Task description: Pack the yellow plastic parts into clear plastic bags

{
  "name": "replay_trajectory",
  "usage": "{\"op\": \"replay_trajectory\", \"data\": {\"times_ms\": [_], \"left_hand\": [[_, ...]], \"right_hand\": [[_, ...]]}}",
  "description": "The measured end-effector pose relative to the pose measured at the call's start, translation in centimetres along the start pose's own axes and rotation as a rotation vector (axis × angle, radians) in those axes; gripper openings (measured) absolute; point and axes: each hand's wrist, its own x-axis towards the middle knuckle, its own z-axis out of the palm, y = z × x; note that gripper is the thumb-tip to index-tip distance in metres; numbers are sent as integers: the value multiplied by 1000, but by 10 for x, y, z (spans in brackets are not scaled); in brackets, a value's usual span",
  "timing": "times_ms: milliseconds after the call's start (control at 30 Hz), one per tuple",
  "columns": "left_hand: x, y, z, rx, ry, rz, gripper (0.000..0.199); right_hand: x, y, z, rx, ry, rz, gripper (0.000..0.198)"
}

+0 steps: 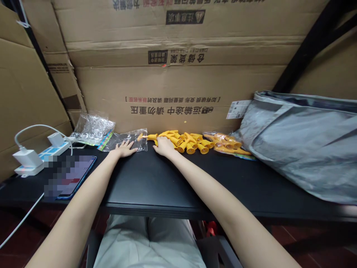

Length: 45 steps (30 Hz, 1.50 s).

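Note:
My left hand [125, 149] lies with fingers spread on a clear plastic bag [115, 140] with a coloured label strip. At the bag's right edge is the narrow tip of a yellow plastic piece [152, 137]. My right hand [165, 147] is closed over the left part of the yellow pile, its fingers curled and partly hidden. Beside it lie several yellow branched plastic pieces with flared, cup-like ends [190, 143]. To their right rests a clear packet of orange-yellow pieces [227, 143].
A crumpled clear bag [93, 128] lies at the back left. A power strip with chargers [44, 156] and a phone [76, 176] are on the left. The grey fabric bag [304, 149] fills the right side. Cardboard [173, 82] stands behind the black table [147, 186].

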Motion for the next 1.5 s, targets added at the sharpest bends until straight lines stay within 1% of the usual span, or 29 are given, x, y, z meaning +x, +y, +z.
{"op": "replay_trajectory", "data": {"times_ms": [67, 133, 200, 233, 300, 400, 533, 700, 833, 967, 1067, 1167, 1267, 1367, 1433, 1500], "left_hand": [[1, 0, 2, -2, 12, -7, 80], [2, 0, 4, -4, 24, -11, 80], [1, -1, 5, -8, 35, -13, 80], [1, -1, 5, -9, 40, -12, 80], [-1, 0, 5, -14, 49, -7, 81], [-3, 0, 6, -15, 61, 5, 87], [-6, 1, 6, -6, 83, 16, 91], [-10, 2, 7, -28, 111, 41, 89], [-12, 1, 6, -27, 124, 53, 88], [-14, 0, 5, -40, 115, 67, 86], [-16, -1, 2, -41, 113, 86, 85], [-18, -3, -1, -52, 114, 107, 83], [-20, -4, -3, -67, 126, 118, 77], [-21, -3, -6, -65, 162, 122, 62], [-21, -2, -7, -58, 191, 117, 50], [-21, -1, -9, -44, 217, 100, 46]], "right_hand": [[-1, -5, 2, -54, 47, -1, 35], [1, -7, 5, -69, 136, 4, 36], [6, -7, 9, -75, 212, -20, 37], [9, -7, 11, -82, 217, -43, 38], [16, -6, 13, -96, 171, -70, 39], [24, -6, 14, -123, 96, -41, 35], [30, -9, 11, -164, 111, 15, 32], [37, -7, 11, -89, 123, 88, 30], [39, -2, 12, -45, 141, 75, 28], [34, 0, 1, 4, 229, 36, 25], [26, -2, -14, 86, 314, 49, 27], [15, -6, -27, 181, 345, 55, 30], [2, -6, -30, 237, 285, -18, 28], [-11, -3, -26, 235, 141, -129, 24], [-19, 1, -22, 233, 54, -150, 23], [-24, 5, -19, 251, 7, -125, 21]]}}
